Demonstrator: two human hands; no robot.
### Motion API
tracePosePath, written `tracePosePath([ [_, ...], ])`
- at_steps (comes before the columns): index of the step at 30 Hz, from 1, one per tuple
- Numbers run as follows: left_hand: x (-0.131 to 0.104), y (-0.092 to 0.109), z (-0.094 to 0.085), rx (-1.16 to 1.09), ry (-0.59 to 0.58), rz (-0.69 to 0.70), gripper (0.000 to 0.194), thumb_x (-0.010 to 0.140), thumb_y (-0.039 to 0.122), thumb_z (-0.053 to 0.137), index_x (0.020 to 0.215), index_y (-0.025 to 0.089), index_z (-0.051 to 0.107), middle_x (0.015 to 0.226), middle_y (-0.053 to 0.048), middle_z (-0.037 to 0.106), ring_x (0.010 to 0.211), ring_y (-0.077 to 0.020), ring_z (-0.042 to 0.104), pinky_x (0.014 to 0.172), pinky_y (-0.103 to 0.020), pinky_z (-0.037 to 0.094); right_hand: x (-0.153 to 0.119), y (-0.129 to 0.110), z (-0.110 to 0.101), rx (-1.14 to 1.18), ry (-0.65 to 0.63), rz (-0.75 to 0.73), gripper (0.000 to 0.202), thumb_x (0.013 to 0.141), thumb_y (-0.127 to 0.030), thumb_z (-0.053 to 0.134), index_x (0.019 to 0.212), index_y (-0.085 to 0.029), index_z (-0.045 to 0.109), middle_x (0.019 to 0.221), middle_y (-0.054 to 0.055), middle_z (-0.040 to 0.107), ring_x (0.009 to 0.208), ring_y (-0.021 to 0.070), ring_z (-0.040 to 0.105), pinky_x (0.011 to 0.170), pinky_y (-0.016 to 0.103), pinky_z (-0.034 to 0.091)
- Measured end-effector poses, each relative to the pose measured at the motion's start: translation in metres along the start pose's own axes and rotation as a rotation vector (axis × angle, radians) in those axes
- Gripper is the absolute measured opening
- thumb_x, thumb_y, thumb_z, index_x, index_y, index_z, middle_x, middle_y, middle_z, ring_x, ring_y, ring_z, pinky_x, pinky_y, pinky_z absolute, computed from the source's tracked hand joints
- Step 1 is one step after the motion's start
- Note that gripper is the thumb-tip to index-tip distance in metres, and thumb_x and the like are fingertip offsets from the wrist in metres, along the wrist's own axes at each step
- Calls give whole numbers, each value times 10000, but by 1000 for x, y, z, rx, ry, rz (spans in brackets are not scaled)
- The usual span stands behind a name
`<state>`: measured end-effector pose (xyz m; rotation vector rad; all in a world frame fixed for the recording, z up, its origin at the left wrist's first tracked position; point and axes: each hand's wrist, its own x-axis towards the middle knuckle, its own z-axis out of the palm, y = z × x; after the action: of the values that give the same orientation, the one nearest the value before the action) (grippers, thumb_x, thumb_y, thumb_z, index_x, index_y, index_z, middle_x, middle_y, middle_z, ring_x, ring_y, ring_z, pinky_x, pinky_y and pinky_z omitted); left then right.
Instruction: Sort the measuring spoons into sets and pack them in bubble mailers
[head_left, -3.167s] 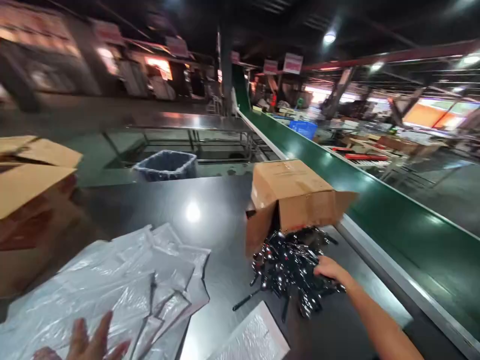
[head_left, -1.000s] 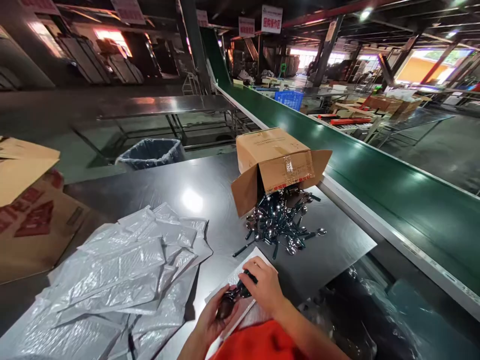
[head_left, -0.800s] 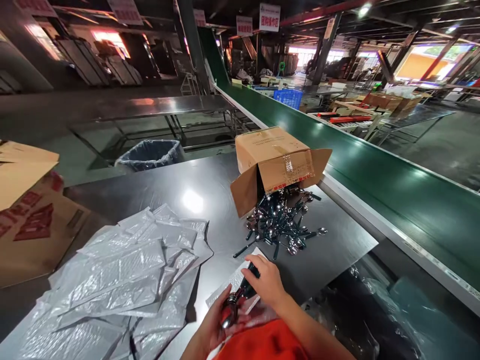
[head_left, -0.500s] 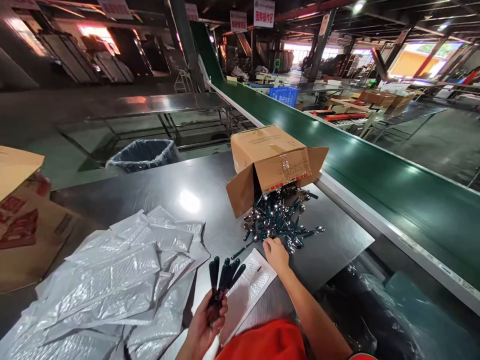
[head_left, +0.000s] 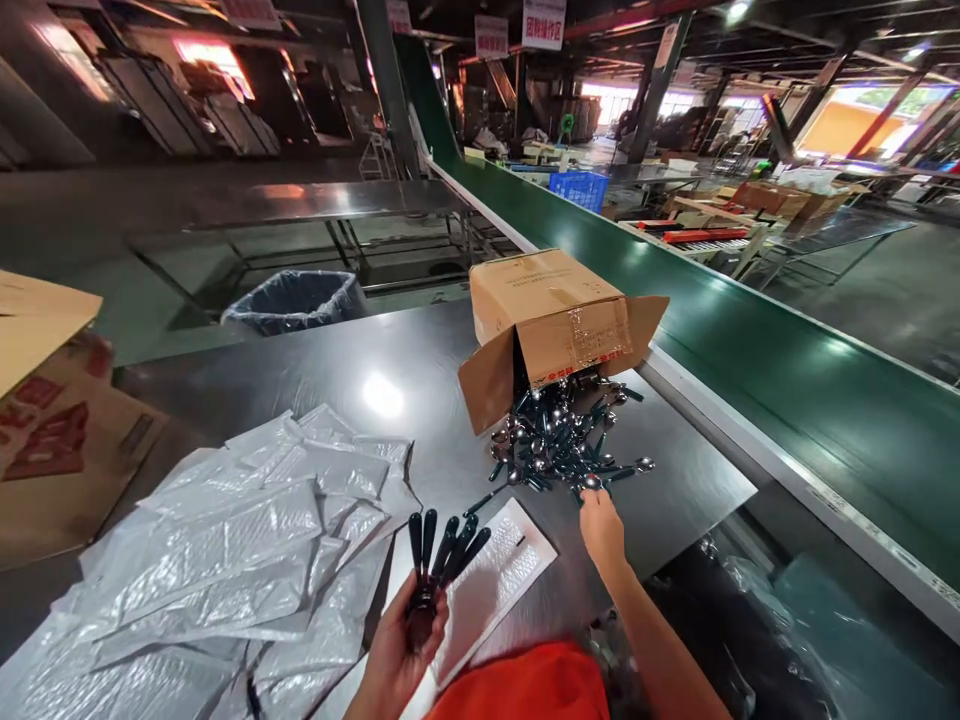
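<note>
My left hand (head_left: pixel 405 635) is closed around a bunch of spoons (head_left: pixel 448 548), their dark handles fanned upward and their bowls hidden in the palm. At the near edge of a spoon pile (head_left: pixel 551 435), my right hand (head_left: pixel 602 530) pinches a spoon (head_left: pixel 592 482); its shiny bowl shows just past the fingertips. The pile spills from a cardboard box (head_left: pixel 551 285) lying on its side with flaps spread. Beneath and beside my left hand lies a white bubble mailer (head_left: pixel 506 565) on the metal table (head_left: pixel 420 350).
A heap of white padded mailers (head_left: pixel 225 550) covers the table's left part. Another cardboard box (head_left: pixel 60 430) stands at far left. Beyond the table are a lined bin (head_left: pixel 292 305) and a green conveyor belt (head_left: pixel 750 310). Clear plastic (head_left: pixel 832 620) lies at lower right.
My right hand has moved rightward along the near edge of the pile and now has a spoon at its fingertips. The handles in my left hand are spread a little wider.
</note>
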<state>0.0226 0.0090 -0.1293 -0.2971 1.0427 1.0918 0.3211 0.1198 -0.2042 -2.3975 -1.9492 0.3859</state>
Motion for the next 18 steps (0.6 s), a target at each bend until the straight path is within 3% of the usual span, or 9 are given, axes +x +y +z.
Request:
tracePosePath([
  [4,-4,0,12,-27,-48,23,320,943,279,448,701,122,586,522,-38,555,365,-95,483,279,-137,309,5,6,13,10,9,130,288,984,-303,459,1176,-127,582,1178,176,597,1094,285,624,825,329,492],
  [7,-10,2,13,-24,-55,59,261,883,242,492,665,127,575,524,-52,559,362,-101,468,276,-152,304,8,5,31,56,10,242,306,916,-263,566,1180,-109,581,1162,208,617,1058,304,656,789,348,511],
  [10,-17,6,8,-28,-25,91,246,871,192,465,660,123,572,516,-62,567,362,-98,463,281,-146,290,11,10,37,153,37,289,226,925,-230,521,1108,-140,618,1075,172,673,985,274,692,763,338,522],
  [14,-22,10,6,-58,-12,131,207,882,189,464,717,131,575,537,-48,584,388,-98,476,286,-136,290,16,25,22,335,115,267,286,953,-260,419,1098,-135,631,891,133,720,831,246,720,697,325,540],
  [18,-19,10,14,-47,17,115,255,937,248,452,769,122,597,542,-39,591,387,-93,493,294,-136,316,19,36,-16,512,214,167,428,953,-380,353,1129,-87,610,811,116,716,728,220,707,630,305,547],
])
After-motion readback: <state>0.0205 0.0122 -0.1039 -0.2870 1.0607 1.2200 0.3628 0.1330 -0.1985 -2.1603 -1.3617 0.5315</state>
